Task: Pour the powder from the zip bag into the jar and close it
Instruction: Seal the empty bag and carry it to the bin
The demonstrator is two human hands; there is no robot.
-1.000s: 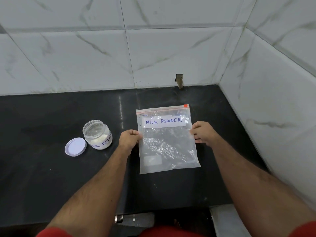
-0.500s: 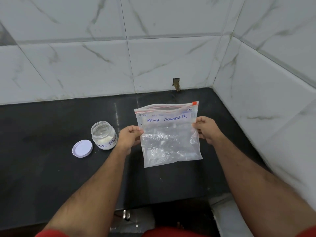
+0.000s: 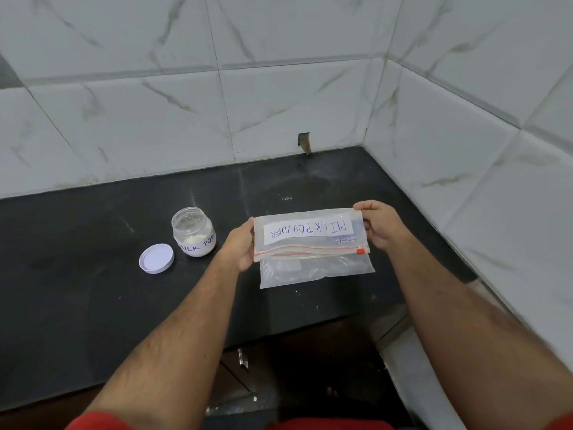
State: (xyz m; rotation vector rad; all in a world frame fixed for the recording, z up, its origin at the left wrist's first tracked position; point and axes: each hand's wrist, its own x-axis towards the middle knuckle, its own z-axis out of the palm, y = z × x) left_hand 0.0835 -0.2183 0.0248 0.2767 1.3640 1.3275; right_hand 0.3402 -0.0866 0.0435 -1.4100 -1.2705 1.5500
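Observation:
A clear zip bag (image 3: 313,246) labelled MILK POWDER is held above the black counter, folded over so its label reads upside down and its red zip strip faces me. My left hand (image 3: 240,248) grips its left edge and my right hand (image 3: 379,225) grips its right edge. The bag looks nearly empty. To the left stands a small open glass jar (image 3: 193,232) with white powder in its bottom and a handwritten label. Its white lid (image 3: 156,258) lies flat on the counter just left of the jar.
The black counter (image 3: 77,290) runs to white marble-look tiled walls at the back and right, forming a corner. A small hole in the back wall (image 3: 304,143) sits at counter level. The counter's front edge is near my body, with a dark cabinet below.
The bag was lifted off the counter and its top folded toward me, so the label now reads upside down. Both hands kept their grip on its sides.

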